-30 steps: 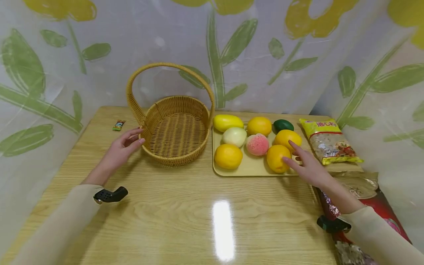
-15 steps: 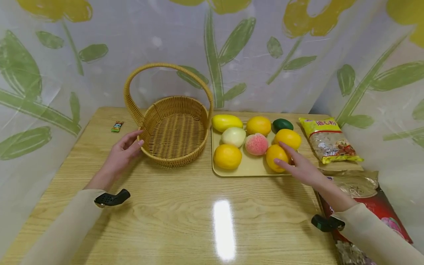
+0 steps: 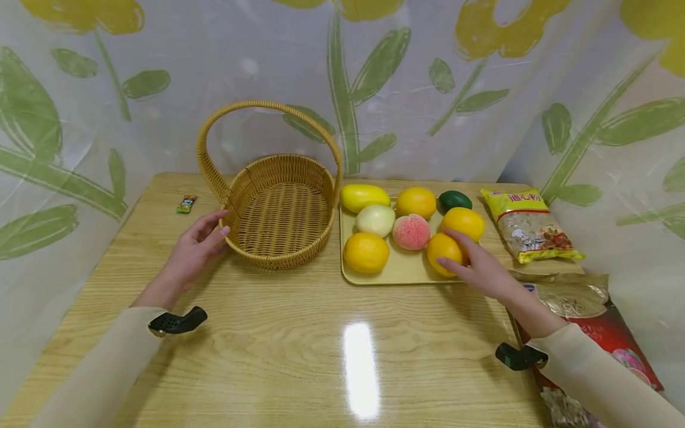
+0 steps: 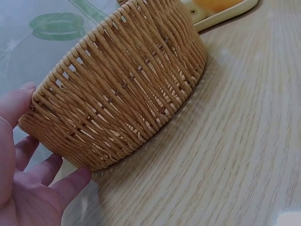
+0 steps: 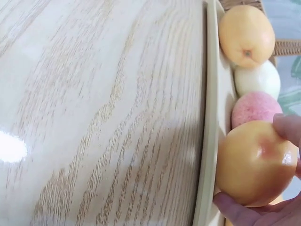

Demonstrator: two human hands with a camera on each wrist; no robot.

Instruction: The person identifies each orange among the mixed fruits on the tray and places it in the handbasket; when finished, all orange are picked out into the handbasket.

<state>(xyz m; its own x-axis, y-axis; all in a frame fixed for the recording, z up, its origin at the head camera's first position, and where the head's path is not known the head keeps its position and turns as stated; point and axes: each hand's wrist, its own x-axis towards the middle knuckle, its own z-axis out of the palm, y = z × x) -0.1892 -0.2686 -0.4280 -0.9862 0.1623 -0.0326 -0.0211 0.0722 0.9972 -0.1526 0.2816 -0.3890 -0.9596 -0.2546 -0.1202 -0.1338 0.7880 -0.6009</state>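
Observation:
At the left, a wicker basket (image 3: 283, 258) with a tall arched handle stands on the table, with nothing inside it. My left hand (image 3: 195, 249) holds its left rim, and in the left wrist view the fingers (image 4: 70, 186) lie against the woven side. A cream tray (image 3: 401, 276) bears several fruits. My right hand (image 3: 484, 267) grips the front-right orange (image 3: 443, 255), its fingers and thumb around the fruit, which sits on the tray. Close behind that orange lies another orange (image 3: 464, 223); a pink peach (image 3: 411, 232) is to its left.
Also on the tray are a yellow mango-like fruit (image 3: 365, 198), a pale round fruit (image 3: 376, 220), more oranges (image 3: 366, 252) and a dark green fruit (image 3: 455, 201). A yellow food bag (image 3: 532, 226) and a red-and-gold bag (image 3: 599, 321) lie right. A small packet (image 3: 186, 204) lies left.
My right hand has moved left and closed around the front-right orange, which it only touched before. The left hand has stayed at the basket rim. The view has shifted slightly.

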